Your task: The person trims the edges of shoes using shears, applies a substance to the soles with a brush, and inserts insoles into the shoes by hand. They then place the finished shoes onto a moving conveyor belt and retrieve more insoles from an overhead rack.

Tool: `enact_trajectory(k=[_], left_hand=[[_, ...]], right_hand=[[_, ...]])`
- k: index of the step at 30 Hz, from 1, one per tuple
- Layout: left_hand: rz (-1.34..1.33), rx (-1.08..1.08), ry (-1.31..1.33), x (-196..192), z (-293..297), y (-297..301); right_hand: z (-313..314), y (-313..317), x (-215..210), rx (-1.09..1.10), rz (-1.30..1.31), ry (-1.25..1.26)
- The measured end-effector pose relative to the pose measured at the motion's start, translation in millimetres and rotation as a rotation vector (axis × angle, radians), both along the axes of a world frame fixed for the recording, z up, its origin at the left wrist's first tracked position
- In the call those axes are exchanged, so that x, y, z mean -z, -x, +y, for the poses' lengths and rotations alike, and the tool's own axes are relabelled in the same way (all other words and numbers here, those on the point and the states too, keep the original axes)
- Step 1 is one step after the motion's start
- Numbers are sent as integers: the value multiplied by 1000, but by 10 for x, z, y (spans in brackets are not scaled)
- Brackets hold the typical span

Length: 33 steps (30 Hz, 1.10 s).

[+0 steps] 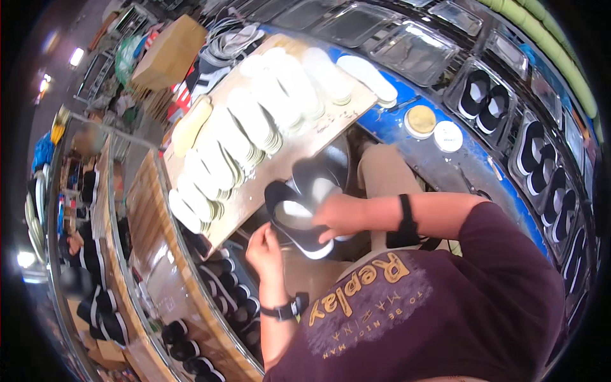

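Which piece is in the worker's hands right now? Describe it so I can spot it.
Find the wooden board stacked with white insoles. Just below its lower edge, both hands hold a black sole. Unlike the stacked ones, it is dark with a white patch inside.

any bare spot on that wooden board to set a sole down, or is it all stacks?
The wooden board is mostly filled by rows of white insoles. Bare wood shows along its near edge, between the stacks and the black sole under the right hand. The left hand crowds the space below. The blue rim has room beside two round lids.
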<state>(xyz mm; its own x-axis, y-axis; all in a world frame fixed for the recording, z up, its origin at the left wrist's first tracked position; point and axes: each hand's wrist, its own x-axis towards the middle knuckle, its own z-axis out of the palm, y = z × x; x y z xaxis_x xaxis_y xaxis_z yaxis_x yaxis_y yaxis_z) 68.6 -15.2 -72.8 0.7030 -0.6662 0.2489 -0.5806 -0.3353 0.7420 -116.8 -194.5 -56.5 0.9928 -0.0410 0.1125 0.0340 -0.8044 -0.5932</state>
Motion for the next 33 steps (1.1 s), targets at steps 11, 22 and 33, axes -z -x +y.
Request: enact_trajectory(k=[11,22,33], left_hand=[[134,90,-101,200,-17,240],[110,236,-214,353,-269,381],[251,277,-163,324,-288,513]], right_hand=[[-1928,1355,-1257,616,-402,457],[-3146,1997,-258,1357,102,495],[-2767,3113,-26,1447,446,439]])
